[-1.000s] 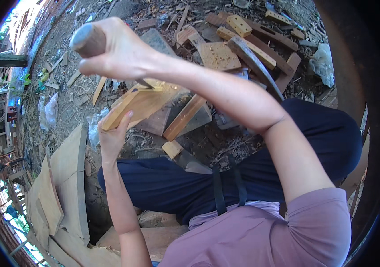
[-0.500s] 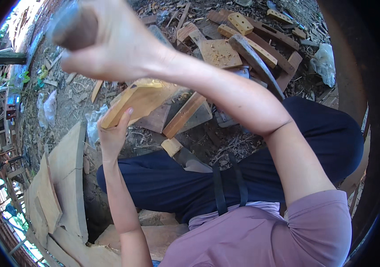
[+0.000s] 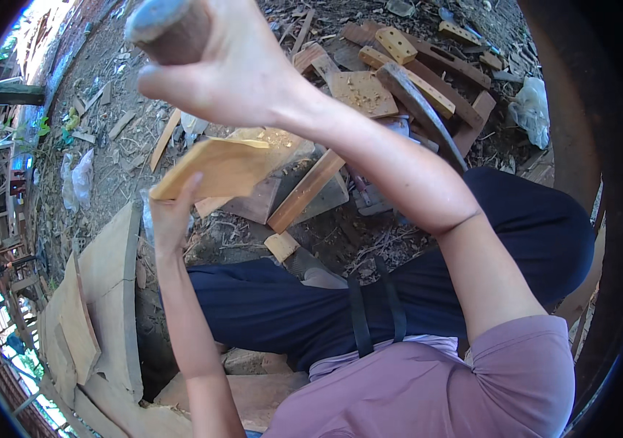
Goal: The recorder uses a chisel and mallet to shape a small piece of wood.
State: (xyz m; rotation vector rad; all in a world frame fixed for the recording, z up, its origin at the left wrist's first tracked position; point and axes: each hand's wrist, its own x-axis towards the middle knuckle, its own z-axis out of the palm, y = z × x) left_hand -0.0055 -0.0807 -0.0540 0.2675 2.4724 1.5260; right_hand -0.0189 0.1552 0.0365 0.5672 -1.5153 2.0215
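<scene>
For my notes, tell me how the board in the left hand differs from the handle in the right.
The board is flat and yellowish; the handle is rounded and grey-brown. The board shows a broad face; the handle shows its butt end and a short length. Both are hand-held.

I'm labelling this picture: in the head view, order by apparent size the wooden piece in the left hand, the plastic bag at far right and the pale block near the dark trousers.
1. Wooden piece
2. Plastic bag
3. Pale block
Camera nearness may enlarge the wooden piece.
</scene>
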